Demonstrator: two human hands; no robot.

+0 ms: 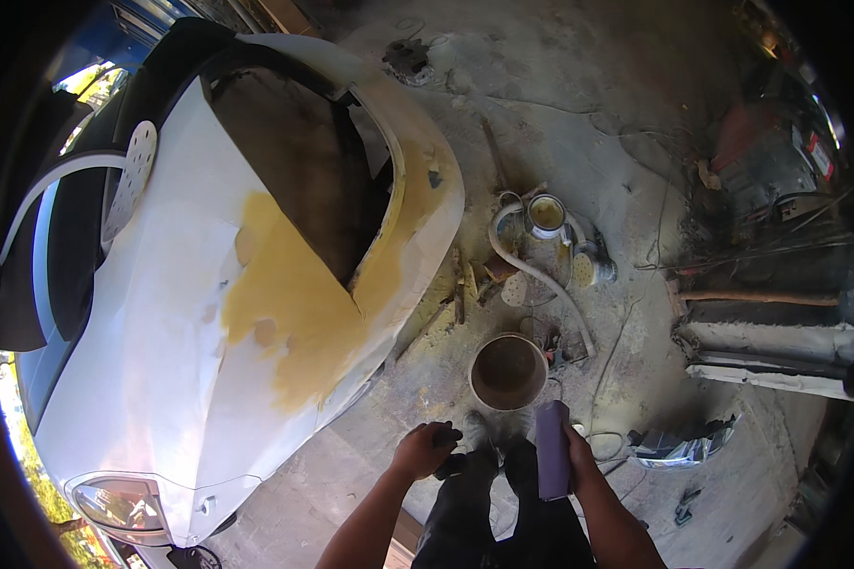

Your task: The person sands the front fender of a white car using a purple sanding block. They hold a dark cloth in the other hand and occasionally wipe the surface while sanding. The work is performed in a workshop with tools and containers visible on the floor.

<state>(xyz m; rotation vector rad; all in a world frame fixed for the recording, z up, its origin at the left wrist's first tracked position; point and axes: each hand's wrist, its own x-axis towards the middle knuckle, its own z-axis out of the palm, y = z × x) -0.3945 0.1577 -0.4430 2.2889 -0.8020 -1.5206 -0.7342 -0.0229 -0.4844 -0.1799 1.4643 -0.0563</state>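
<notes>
My left hand (423,452) is curled around a small dark object (449,466), whose kind I cannot make out, to the left of my legs. In my right hand (579,457) is a long purple sanding block (552,449), held by its right side over my thigh. To the left stands a white car body (164,341) with a broad patch of yellow body filler (306,313) beside a large dark opening (299,171). Neither hand touches the car. A round bucket (472,384) stands in front of my feet; its inside looks brown.
Beyond the bucket lie a tin (546,215) with yellowish contents, a ribbed hose (544,279) and a sander (598,267) with a perforated pad. A perforated abrasive sheet (134,181) rests on the car. Cables (615,352) cross the floor; a broken lamp (683,448) lies right.
</notes>
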